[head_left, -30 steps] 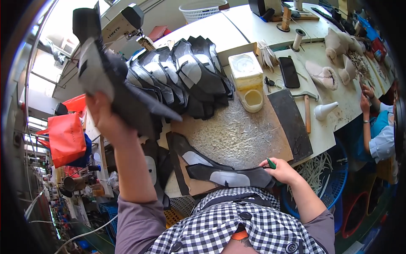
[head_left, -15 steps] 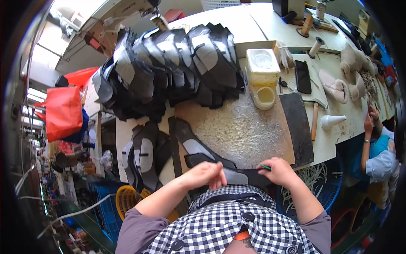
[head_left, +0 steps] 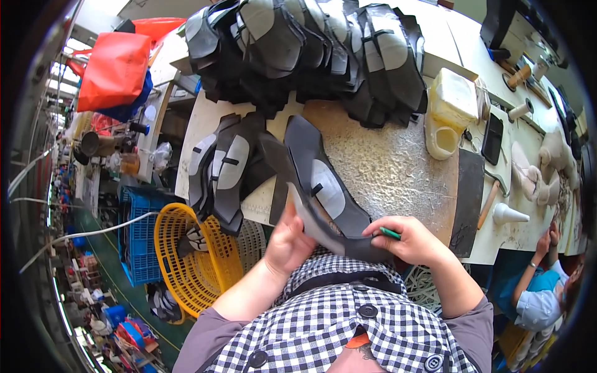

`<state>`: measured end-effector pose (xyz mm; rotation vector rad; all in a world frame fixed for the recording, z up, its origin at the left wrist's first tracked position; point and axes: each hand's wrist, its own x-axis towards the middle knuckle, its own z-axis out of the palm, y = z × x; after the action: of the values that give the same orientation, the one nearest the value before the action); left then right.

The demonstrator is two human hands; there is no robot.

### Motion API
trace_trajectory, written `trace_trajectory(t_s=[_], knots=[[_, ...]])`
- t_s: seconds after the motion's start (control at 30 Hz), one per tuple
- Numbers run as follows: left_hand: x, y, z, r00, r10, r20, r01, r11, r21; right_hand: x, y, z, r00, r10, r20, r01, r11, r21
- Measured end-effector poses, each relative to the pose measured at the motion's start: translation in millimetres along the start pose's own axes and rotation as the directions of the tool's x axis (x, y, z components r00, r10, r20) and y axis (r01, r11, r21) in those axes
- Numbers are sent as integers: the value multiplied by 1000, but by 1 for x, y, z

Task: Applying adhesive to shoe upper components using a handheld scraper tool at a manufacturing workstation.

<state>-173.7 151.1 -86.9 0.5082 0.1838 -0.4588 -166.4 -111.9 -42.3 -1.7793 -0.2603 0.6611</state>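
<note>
My left hand point(head_left: 291, 241) grips the edge of a dark grey shoe upper point(head_left: 314, 217) with a light grey panel, tilted up in front of me. At the upper's right end, my right hand point(head_left: 407, 241) pinches it, and a short green stick-like tool point(head_left: 390, 233) pokes out between the same fingers. The rest of that tool is hidden in the hand. Right behind lies another shoe upper point(head_left: 328, 189) with a light grey panel and a small black tab, flat on the worn brown board point(head_left: 398, 168). Several similar shoe uppers point(head_left: 231, 161) overlap to the left.
Big stacks of shoe uppers point(head_left: 273, 43) line the table's far side. A yellowed glue container point(head_left: 451, 102), a phone point(head_left: 493, 138), a hammer point(head_left: 489, 205) and a white cone nozzle point(head_left: 510, 214) stand or lie right. A yellow basket point(head_left: 199, 258) is at lower left; a co-worker point(head_left: 538, 292) sits right.
My view has turned left. My left hand, loosely curled above the upper before, now grips it and has raised its left part. The right hand keeps the green tool and now pinches the upper's end.
</note>
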Motion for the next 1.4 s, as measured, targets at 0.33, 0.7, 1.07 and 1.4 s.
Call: trace_trajectory(t_s=[0.33,0.7,1.07,1.4], knots=[[102,-8,-67,821,478,-311,90,430,898,11,63,-2,870,17,-493,-185,937,-295],[125,41,-39,943,-90,-319,330,369,869,28,89,-146,381,-295,-876,145,955,-258],[125,46,-49,935,-176,-309,352,335,874,30,108,-132,489,300,-819,-2,939,343],[128,49,-34,924,-177,-339,378,280,883,191,52,23,656,-218,-723,79,972,-222]])
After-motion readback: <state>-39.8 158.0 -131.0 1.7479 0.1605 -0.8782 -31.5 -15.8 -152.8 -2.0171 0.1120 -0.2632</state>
